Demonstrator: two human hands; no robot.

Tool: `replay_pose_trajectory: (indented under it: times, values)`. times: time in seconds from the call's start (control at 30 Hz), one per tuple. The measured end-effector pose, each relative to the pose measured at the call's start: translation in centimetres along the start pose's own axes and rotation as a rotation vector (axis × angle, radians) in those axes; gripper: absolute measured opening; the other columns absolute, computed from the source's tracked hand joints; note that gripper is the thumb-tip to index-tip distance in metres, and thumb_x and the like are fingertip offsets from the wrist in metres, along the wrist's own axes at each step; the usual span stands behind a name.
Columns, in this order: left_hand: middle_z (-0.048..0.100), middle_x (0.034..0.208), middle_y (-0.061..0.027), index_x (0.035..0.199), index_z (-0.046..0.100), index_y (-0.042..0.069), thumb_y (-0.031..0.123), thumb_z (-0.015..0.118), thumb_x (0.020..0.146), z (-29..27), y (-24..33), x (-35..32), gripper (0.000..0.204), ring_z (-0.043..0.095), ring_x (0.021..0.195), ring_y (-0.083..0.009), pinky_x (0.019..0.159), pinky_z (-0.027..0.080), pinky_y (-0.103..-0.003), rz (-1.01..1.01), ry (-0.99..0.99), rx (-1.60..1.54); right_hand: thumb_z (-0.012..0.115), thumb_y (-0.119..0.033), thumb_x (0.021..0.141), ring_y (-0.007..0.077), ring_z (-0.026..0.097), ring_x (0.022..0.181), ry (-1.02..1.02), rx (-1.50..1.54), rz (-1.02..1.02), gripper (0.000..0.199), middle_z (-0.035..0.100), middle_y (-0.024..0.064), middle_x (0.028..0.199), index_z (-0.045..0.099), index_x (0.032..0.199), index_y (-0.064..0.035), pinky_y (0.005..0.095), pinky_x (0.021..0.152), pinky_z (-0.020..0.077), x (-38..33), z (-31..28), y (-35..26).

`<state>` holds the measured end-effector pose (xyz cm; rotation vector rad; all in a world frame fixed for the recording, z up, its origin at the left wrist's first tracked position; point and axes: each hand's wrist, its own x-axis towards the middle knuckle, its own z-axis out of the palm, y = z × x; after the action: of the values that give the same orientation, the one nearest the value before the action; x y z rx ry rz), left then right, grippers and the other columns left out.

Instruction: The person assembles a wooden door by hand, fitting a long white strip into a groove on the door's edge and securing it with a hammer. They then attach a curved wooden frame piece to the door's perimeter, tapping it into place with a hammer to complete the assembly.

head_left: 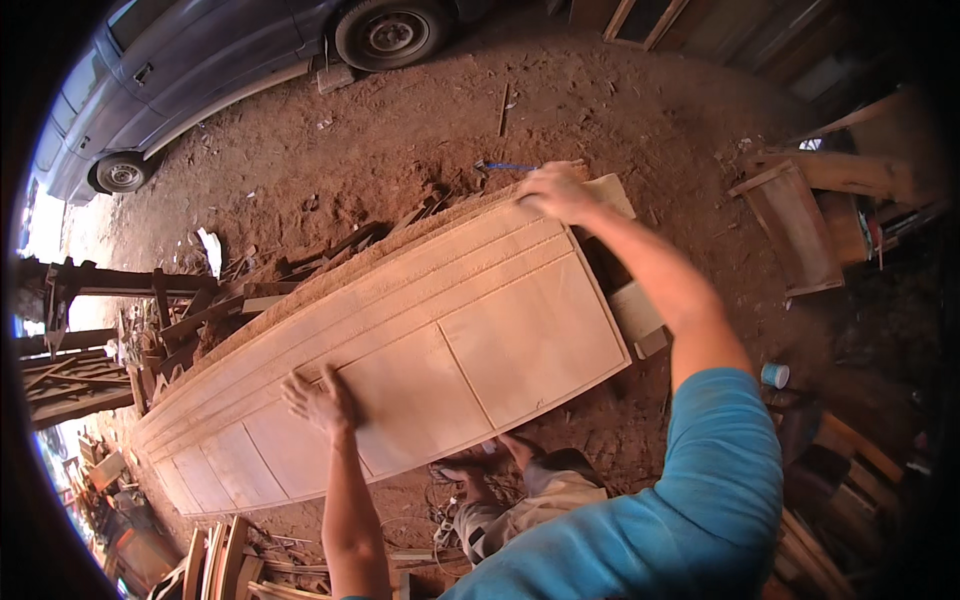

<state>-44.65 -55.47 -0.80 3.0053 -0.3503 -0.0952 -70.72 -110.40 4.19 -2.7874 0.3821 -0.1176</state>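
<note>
So I'm counting two bare hands here, and just one big wooden panel between them. One vehicle (210,65) is sitting at the upper left, showing two wheels (392,35), plus there's one white-and-blue tub (775,376) lying off to the right and one thin blue item (512,166) lying just past the panel's far right corner. Way too many wood scraps (190,325) are piling up at the left for me to count.

The panel (530,330) is lying flat in front of the person, slanting across the middle above reddish dirt ground (690,150). It's looking pale tan and smooth, with long grooves running lengthwise near the far side and at least four short ones crossing the near side. Brown dust is coating the far edge.

The left hand (325,402) is resting on the panel's face, fingers spreading apart and gripping nothing. The right hand (556,194) is reaching over the far right corner, fingers bending and blurring, so I can't tell whether they're gripping anything.
</note>
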Motion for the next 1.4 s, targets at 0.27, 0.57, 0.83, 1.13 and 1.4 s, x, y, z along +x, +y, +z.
replay_pose_trajectory:
  times: [0.27,0.57,0.83,1.13,1.4]
  values:
    - [0.011,0.167,-0.0302,0.161,0.023,0.003,0.071,0.047,0.095,0.0,10.2,-4.3,0.098,0.004,0.157,-0.0434,0.125,0.000,-0.058,0.152,-0.024,-0.102,0.062,-0.029,0.097,0.0281,0.064,0.100,0.184,-0.007,-0.012,0.023,0.071,0.0084,0.098,0.077,0.097,-0.0117,0.0450,0.097,0.0456,-1.2,2.0,-1.5]
    - [0.013,0.166,-0.0314,0.160,0.029,0.006,0.072,0.051,0.093,-0.2,10.6,-4.2,0.096,0.005,0.156,-0.0443,0.124,0.000,-0.061,0.134,0.013,-0.110,0.061,-0.023,0.099,0.0390,0.059,0.102,0.471,0.004,0.369,0.022,0.063,0.0181,0.102,0.071,0.107,-0.0054,0.0507,0.091,0.0458,-8.5,3.0,-5.6]
    - [0.051,0.147,-0.0207,0.118,0.069,0.008,0.042,0.072,0.091,-1.3,5.6,-7.4,0.044,0.041,0.140,-0.0431,0.117,0.031,-0.055,0.305,-0.110,-0.682,0.064,-0.022,0.103,0.0083,0.051,0.062,0.448,0.950,0.590,0.022,0.058,-0.0028,0.070,0.069,0.093,-0.0030,0.0263,0.057,0.0417,-16.0,8.7,-30.6]
    - [0.073,0.104,-0.0036,0.123,0.072,0.001,0.028,0.063,0.104,-9.5,-5.7,-23.4,0.035,0.065,0.093,-0.0106,0.082,0.055,-0.028,-0.413,-0.563,-1.613,0.063,-0.020,0.104,0.0139,0.065,0.099,-0.303,1.243,0.410,0.026,0.066,0.0083,0.112,0.057,0.119,0.0001,0.0307,0.086,0.0556,-14.9,10.9,-50.5]
    - [0.072,0.106,-0.0046,0.128,0.068,0.003,0.030,0.063,0.104,-14.4,-18.2,-23.9,0.036,0.068,0.095,-0.0135,0.077,0.057,-0.029,-0.457,-0.689,-1.534,0.083,-0.020,0.079,0.0331,0.069,0.097,-0.128,0.855,0.018,0.042,0.071,0.0189,0.105,0.069,0.113,0.0004,0.0419,0.089,0.0537,-16.5,12.3,-61.3]
